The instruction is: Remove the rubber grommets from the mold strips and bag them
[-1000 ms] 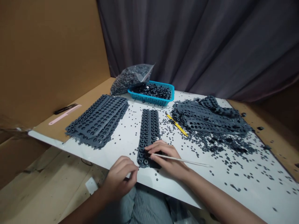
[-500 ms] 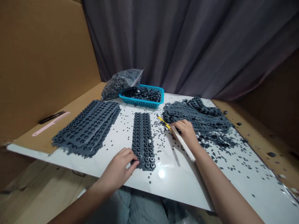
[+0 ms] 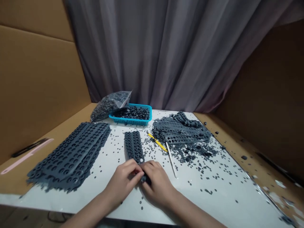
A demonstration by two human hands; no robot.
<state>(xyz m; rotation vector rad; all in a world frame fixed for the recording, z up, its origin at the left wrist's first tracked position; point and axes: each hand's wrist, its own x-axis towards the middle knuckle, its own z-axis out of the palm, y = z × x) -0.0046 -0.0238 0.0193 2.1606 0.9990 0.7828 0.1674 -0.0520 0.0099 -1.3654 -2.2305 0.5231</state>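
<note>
A narrow dark grey rubber sheet (image 3: 133, 147) with rows of round ring-like studs lies in the middle of the white table, its near end bent up between my hands. My left hand (image 3: 127, 180) pinches that near end with thumb and forefinger. From the other side, my right hand (image 3: 155, 180) closes around the same end, the two hands almost touching. Part of the sheet is hidden under my fingers. To the right rest a thin white stick (image 3: 171, 160) and a yellow tool (image 3: 157, 142), both out of my hands.
A stack of studded sheets (image 3: 71, 152) lies left, a heap of punched sheets (image 3: 182, 129) right. Small dark discs are scattered around. Behind stand a blue basket (image 3: 130, 121) of dark pieces and a filled plastic bag (image 3: 109, 104). Pink (image 3: 27, 156) and black tools (image 3: 29, 148) lie far left.
My right hand has let go of the white stick and moved left onto the sheet's near end. That end is now bent up. The whole view has shifted.
</note>
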